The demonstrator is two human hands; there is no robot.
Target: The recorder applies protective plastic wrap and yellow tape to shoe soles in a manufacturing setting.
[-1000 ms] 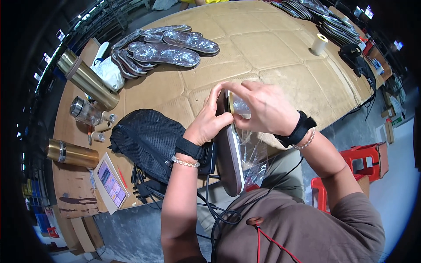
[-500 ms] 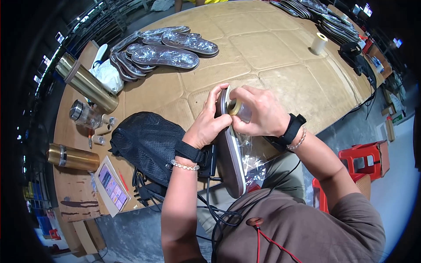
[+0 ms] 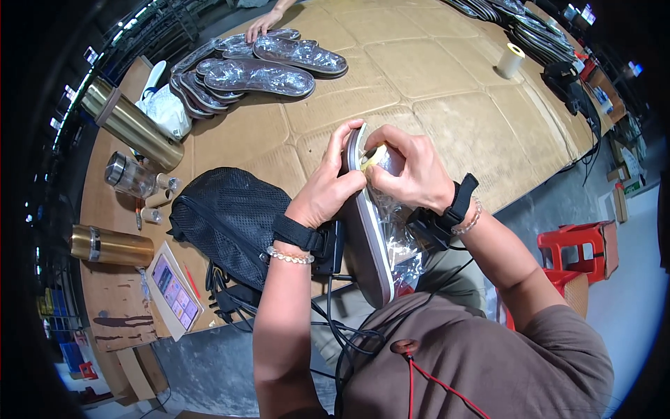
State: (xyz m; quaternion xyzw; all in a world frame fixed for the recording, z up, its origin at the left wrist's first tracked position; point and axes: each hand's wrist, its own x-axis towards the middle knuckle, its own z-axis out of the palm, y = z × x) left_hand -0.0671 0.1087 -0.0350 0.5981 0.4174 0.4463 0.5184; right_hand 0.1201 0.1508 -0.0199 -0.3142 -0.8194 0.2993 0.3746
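A dark brown shoe sole (image 3: 364, 241) with a pale edge is tilted up on its side in front of my body. My left hand (image 3: 326, 183) grips its far end, fingers behind and thumb on the near side. Against the pale face of that end, my right hand (image 3: 419, 171) is closed around a roll of clear tape (image 3: 388, 158) with a yellowish core. Loose clear film (image 3: 405, 248) hangs in creases along the sole's right side, below the roll. Both wrists wear black straps and bead bracelets.
Film-wrapped soles (image 3: 262, 78) lie at the far left, where another person's hand (image 3: 261, 26) touches them. A black mesh bag (image 3: 227, 227), flasks (image 3: 132, 129) and a phone (image 3: 176, 290) are on the left. Another tape roll (image 3: 510, 61) stands far right; red stools (image 3: 576, 246) are beside the table.
Another person's hand has reached in over the wrapped soles at the far left. My hands and the sole have shifted slightly; the right hand has turned the tape roll at the sole's end.
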